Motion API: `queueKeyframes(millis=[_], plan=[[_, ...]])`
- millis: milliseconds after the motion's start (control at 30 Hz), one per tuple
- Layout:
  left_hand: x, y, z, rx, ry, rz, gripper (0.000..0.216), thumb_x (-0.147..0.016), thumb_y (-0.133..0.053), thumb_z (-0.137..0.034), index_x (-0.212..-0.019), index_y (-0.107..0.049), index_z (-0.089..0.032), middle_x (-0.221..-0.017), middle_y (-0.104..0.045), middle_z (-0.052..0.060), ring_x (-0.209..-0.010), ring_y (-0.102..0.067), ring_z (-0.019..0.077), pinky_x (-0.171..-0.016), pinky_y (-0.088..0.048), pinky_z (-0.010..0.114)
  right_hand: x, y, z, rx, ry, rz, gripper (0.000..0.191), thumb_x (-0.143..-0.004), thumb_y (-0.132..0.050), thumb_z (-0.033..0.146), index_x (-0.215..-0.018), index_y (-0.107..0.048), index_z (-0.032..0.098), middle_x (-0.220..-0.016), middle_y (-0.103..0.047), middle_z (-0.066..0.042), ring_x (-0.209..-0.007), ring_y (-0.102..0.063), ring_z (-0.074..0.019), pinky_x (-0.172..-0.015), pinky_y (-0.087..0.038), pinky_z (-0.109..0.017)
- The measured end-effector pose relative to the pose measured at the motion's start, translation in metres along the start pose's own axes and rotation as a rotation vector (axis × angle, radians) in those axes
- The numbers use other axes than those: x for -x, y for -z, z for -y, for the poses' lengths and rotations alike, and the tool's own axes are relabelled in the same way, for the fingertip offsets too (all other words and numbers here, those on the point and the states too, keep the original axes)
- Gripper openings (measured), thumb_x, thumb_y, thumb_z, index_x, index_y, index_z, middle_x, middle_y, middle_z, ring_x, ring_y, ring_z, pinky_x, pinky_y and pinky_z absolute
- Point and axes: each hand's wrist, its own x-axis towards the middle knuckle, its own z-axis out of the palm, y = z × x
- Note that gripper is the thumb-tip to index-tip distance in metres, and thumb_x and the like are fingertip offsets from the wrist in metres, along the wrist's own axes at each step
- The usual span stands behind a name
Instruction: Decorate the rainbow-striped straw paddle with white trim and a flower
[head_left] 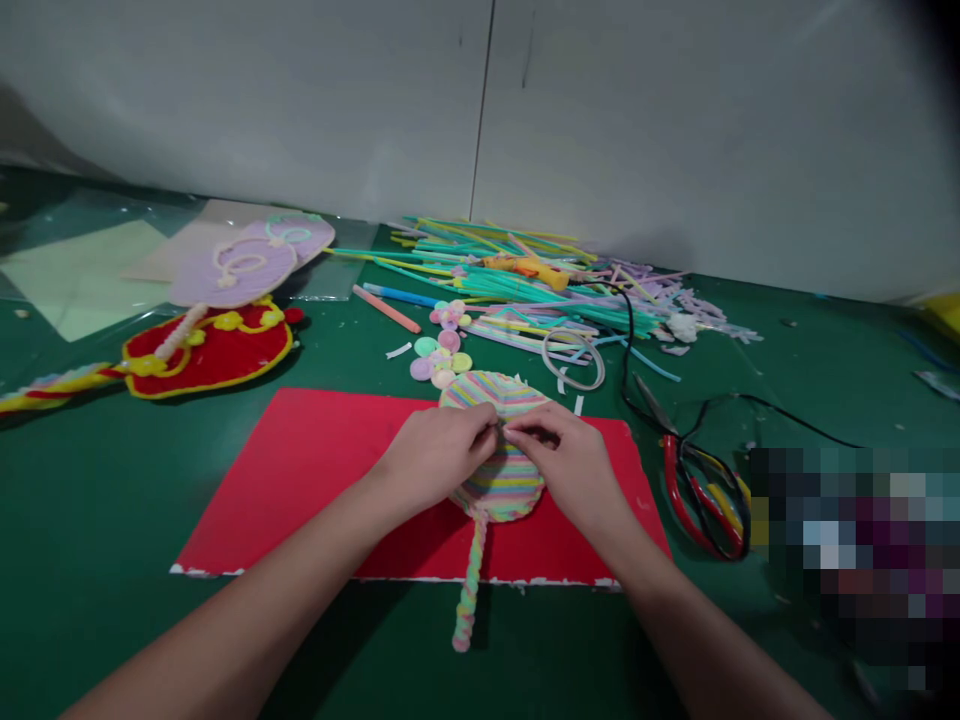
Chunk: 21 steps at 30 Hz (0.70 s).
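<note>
A round, pastel-striped fan [501, 487] made of pipe cleaners lies on a red board [322, 470], its twisted handle [469, 590] pointing toward me. Over the fan's left half, my left hand [446, 445] has its fingers curled in a pinch. My right hand [566, 450] pinches as well, thumb and forefinger meeting the left fingertips near the middle of the disc. Whatever sits between the fingertips is too small to name. Just beyond the fan's upper left edge are pastel pipe-cleaner flowers [442, 358].
Behind lies a heap of pipe cleaners [517, 285] with an orange glue gun [525, 270] on it. Red-handled pliers [697, 500] and a black cord are at right, near a tape ring [574, 360]. A red fan [210, 350] and a lilac fan [240, 265] lie left.
</note>
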Motion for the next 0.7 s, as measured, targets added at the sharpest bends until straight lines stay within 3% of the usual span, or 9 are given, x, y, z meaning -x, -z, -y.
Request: queueKeyframes(millis=[700], plan=[[-0.0004,0.0005,-0.0007,-0.037,0.003,0.004,0.020,-0.087,-0.037,-0.026,-0.081,-0.054,-0.020,-0.070,-0.064,0.001,-0.061,-0.058,0.0163,-0.046,-0.022,0.025,0.0007,0.0016,0.0009,0.006,-0.036,-0.004,0.008,-0.075,-0.061,0.018,-0.073,-0.068,0.022,-0.081,-0.066,-0.002,-0.076,-0.060,-0.0163,-0.065,-0.045,-0.027]])
